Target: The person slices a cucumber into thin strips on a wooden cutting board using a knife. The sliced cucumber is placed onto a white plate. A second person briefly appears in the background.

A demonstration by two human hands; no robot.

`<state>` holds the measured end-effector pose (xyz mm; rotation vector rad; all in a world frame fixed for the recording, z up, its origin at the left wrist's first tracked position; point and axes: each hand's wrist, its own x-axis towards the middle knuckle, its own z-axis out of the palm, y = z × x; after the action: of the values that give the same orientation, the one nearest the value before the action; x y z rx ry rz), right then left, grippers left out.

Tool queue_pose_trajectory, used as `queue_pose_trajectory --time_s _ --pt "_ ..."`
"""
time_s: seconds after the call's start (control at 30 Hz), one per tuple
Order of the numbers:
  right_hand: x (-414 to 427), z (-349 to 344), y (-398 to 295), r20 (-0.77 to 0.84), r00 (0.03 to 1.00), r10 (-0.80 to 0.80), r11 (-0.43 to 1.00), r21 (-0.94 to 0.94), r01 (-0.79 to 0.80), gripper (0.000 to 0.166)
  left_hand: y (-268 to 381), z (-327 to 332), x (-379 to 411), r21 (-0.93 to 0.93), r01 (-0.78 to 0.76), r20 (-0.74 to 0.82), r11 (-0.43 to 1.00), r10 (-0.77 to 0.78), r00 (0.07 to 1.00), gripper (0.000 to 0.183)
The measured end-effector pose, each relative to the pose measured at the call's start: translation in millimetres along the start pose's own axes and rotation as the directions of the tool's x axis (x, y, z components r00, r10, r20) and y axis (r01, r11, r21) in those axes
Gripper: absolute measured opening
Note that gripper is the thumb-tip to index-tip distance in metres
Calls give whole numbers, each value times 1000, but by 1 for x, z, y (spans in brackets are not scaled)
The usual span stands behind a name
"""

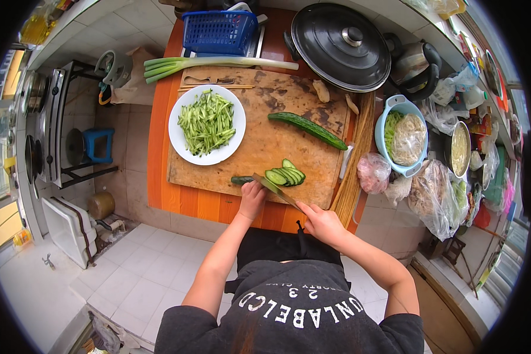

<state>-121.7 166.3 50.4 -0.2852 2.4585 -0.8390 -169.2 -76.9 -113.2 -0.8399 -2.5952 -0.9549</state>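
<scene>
A wooden cutting board (248, 115) lies before me. My left hand (253, 199) holds down a piece of cucumber (242, 180) near the board's front edge. Gripped in my right hand (323, 223) is a kitchen knife (276, 191), its blade slanting up to the left, against the cut end beside my left fingers. Overlapping oval cucumber slices (287, 174) lie just right of the blade. A whole cucumber (307, 128) rests farther back on the right. On the board's left side stands a white plate (174, 137) heaped with shredded cucumber (205, 123).
Behind the board are a leek (230, 62), a blue plastic basket (220, 31) and a large black lidded pan (340, 46). Chopsticks (230, 86) and ginger pieces (321, 90) lie along its back. To the right stand a light-blue colander (379, 132), an electric kettle (413, 62) and bagged food (436, 194).
</scene>
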Motion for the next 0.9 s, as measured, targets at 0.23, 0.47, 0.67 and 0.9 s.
queue_pose_trajectory --time_s 0.23,0.47,0.67,0.9 --pt "3 1 2 29 1000 -9 1000 -20 9 63 -1 3 -4 -14 0 -9 1000 0 1000 28" --pt "4 6 -2 4 1000 -9 1000 6 9 63 0 2 -5 -9 7 -11 1000 -7 1000 29" --pt "7 7 -5 -11 1000 -4 1000 -9 4 61 0 3 -7 7 15 -17 1000 -15 1000 30" --pt "25 26 2 -46 998 -37 999 -5 37 64 2 2 -3 -18 11 -10 1000 -12 1000 28"
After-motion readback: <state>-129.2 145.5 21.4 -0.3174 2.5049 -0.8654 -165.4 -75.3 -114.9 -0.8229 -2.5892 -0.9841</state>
